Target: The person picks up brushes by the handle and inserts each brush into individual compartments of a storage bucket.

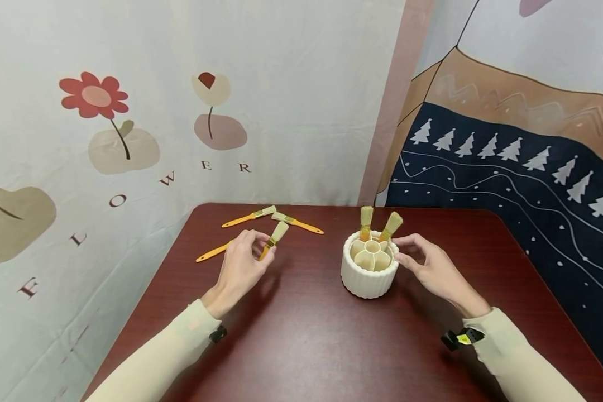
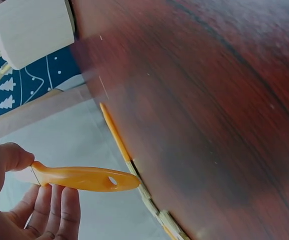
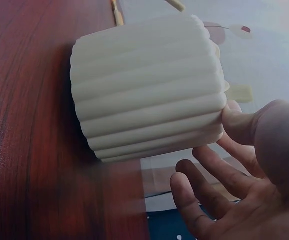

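Note:
My left hand [image 1: 242, 258] pinches a paintbrush [image 1: 278, 233] with an orange handle and pale bristles. Its bristles point up in the head view, and the handle [image 2: 87, 179] shows beyond my fingertips in the left wrist view. To the right stands a round, cream, fluted brush holder [image 1: 369, 283] with petal-shaped compartments. Two brushes [image 1: 393, 223] stand in its back compartments, bristles up. My right hand [image 1: 434, 271] holds the holder's right side near the rim with thumb [image 3: 238, 125] and index finger; its other fingers hang loosely beside it.
On the dark red-brown table [image 1: 301, 335], two brushes lie at the back, one left [image 1: 249, 216] and one right [image 1: 298, 221], bristle ends close together. Another brush [image 1: 213, 252] lies partly hidden behind my left hand. Printed cloth [image 1: 301, 100] hangs behind the table.

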`<state>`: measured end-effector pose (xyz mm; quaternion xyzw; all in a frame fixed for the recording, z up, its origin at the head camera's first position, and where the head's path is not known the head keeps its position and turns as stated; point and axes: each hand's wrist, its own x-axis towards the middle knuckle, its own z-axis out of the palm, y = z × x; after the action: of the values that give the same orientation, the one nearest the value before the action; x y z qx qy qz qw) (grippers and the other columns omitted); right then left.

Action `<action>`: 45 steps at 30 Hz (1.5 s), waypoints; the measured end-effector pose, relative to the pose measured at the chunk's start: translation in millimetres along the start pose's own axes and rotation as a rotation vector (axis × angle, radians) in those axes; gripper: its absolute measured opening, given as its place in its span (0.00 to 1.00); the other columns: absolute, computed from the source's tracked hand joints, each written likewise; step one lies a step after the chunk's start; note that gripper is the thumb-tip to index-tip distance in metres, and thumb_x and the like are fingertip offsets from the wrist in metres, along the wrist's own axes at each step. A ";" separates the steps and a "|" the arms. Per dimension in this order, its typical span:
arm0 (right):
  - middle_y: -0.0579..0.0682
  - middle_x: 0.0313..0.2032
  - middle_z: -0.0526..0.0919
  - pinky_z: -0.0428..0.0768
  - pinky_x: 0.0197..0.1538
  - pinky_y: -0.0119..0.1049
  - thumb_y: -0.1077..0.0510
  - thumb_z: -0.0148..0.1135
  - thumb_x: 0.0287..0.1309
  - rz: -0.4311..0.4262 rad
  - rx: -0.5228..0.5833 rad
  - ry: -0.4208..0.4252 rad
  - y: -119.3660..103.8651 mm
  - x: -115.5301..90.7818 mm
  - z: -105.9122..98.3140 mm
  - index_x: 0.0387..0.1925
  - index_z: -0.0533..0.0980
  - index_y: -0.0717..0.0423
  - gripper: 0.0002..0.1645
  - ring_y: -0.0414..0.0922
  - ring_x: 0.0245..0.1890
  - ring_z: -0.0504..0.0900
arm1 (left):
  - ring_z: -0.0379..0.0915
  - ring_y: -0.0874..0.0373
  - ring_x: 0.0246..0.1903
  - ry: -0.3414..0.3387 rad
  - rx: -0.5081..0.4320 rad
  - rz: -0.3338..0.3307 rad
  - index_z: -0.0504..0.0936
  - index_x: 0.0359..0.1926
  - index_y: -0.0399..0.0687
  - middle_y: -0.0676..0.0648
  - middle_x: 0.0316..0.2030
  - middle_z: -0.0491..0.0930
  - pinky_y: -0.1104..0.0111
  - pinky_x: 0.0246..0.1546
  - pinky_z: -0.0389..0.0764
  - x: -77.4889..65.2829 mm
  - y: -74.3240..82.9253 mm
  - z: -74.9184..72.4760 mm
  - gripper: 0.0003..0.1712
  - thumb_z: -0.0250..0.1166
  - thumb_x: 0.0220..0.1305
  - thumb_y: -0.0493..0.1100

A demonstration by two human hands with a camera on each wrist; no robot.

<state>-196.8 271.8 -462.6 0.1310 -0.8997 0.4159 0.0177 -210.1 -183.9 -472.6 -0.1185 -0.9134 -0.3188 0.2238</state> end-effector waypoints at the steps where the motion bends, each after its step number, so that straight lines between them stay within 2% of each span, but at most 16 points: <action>1: 0.59 0.70 0.89 0.90 0.58 0.29 0.51 0.73 0.84 0.004 -0.006 -0.002 -0.3 -0.5 -0.4 0.75 0.80 0.49 0.26 0.58 0.64 0.92 | 0.88 0.53 0.36 0.000 -0.010 0.003 0.90 0.52 0.44 0.44 0.41 0.89 0.60 0.44 0.90 0.0 1.4 0.7 0.14 0.82 0.71 0.42; 5: 0.60 0.70 0.89 0.91 0.58 0.31 0.52 0.73 0.83 0.006 -0.025 0.001 -1.4 -1.7 -0.7 0.75 0.80 0.50 0.26 0.59 0.63 0.92 | 0.88 0.53 0.37 0.008 -0.039 0.014 0.90 0.53 0.44 0.44 0.42 0.89 0.61 0.44 0.91 -0.2 7.9 2.6 0.14 0.82 0.72 0.41; 7: 0.59 0.71 0.89 0.89 0.56 0.29 0.52 0.74 0.82 0.005 -0.028 0.003 -2.5 -2.4 -0.7 0.74 0.80 0.50 0.26 0.58 0.63 0.92 | 0.89 0.52 0.38 0.009 -0.057 0.020 0.90 0.53 0.43 0.42 0.43 0.89 0.61 0.43 0.93 0.3 11.4 3.2 0.14 0.82 0.72 0.41; 13: 0.60 0.72 0.88 0.94 0.62 0.44 0.52 0.74 0.81 -0.001 -0.035 0.011 -6.2 -4.6 0.2 0.73 0.80 0.51 0.26 0.59 0.65 0.92 | 0.90 0.49 0.38 0.010 -0.106 0.041 0.89 0.53 0.41 0.40 0.43 0.89 0.62 0.41 0.94 1.9 20.0 7.0 0.14 0.82 0.72 0.39; 18: 0.60 0.74 0.87 0.93 0.66 0.57 0.50 0.75 0.81 -0.012 -0.049 0.021 -8.3 -5.5 1.3 0.72 0.80 0.52 0.26 0.61 0.66 0.92 | 0.89 0.50 0.38 0.013 -0.144 0.050 0.89 0.53 0.40 0.39 0.43 0.89 0.65 0.40 0.94 2.4 24.5 9.5 0.13 0.82 0.72 0.37; 23: 0.59 0.74 0.87 0.90 0.69 0.59 0.50 0.75 0.81 -0.010 -0.077 0.028 -8.5 -6.5 1.9 0.71 0.80 0.52 0.25 0.61 0.69 0.91 | 0.89 0.50 0.39 0.008 -0.184 0.042 0.89 0.54 0.38 0.40 0.43 0.89 0.64 0.41 0.94 3.3 30.9 9.2 0.14 0.81 0.74 0.37; 25: 0.60 0.74 0.87 0.92 0.68 0.54 0.51 0.75 0.81 -0.009 -0.075 0.030 -9.1 -7.0 2.4 0.71 0.80 0.52 0.25 0.61 0.68 0.91 | 0.89 0.51 0.40 0.004 -0.199 0.041 0.89 0.55 0.38 0.40 0.43 0.89 0.64 0.41 0.94 3.9 33.7 9.4 0.14 0.81 0.74 0.37; 28: 0.61 0.74 0.87 0.92 0.64 0.39 0.52 0.75 0.81 -0.010 -0.063 0.031 -10.5 -7.4 3.2 0.70 0.81 0.54 0.24 0.61 0.66 0.92 | 0.90 0.51 0.40 -0.002 -0.220 0.031 0.89 0.55 0.39 0.40 0.43 0.89 0.65 0.41 0.94 4.2 37.3 9.4 0.14 0.81 0.75 0.38; 30: 0.62 0.73 0.87 0.90 0.59 0.28 0.52 0.76 0.81 -0.008 -0.046 0.030 -11.8 -7.7 3.9 0.70 0.81 0.55 0.24 0.60 0.64 0.93 | 0.90 0.52 0.40 -0.008 -0.235 0.021 0.89 0.55 0.39 0.40 0.43 0.89 0.64 0.42 0.95 4.2 39.0 9.8 0.14 0.81 0.75 0.38; 32: 0.62 0.72 0.88 0.86 0.56 0.21 0.52 0.76 0.80 -0.006 -0.037 0.031 -12.2 -8.1 4.5 0.69 0.81 0.56 0.24 0.59 0.63 0.94 | 0.90 0.52 0.40 -0.011 -0.250 0.012 0.89 0.56 0.39 0.40 0.44 0.89 0.63 0.42 0.96 4.1 41.0 10.2 0.14 0.81 0.75 0.38; 37: 0.62 0.70 0.89 0.84 0.54 0.18 0.52 0.77 0.80 -0.006 -0.028 0.040 -11.5 -8.7 5.8 0.67 0.80 0.56 0.24 0.57 0.60 0.94 | 0.91 0.52 0.41 -0.015 -0.292 0.005 0.88 0.56 0.40 0.40 0.46 0.89 0.59 0.44 0.97 5.7 46.1 12.8 0.14 0.80 0.76 0.38; 45: 0.63 0.69 0.89 0.83 0.54 0.17 0.53 0.77 0.79 -0.009 -0.025 0.038 -9.2 -7.7 6.4 0.65 0.80 0.57 0.23 0.59 0.61 0.94 | 0.92 0.52 0.43 0.000 -0.339 0.022 0.88 0.57 0.39 0.42 0.47 0.89 0.65 0.45 0.96 11.7 57.8 17.1 0.15 0.80 0.76 0.38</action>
<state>-186.5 263.0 -461.0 0.1266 -0.9037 0.4072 0.0383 -205.3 -127.7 -448.2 -0.1647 -0.8452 -0.4657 0.2040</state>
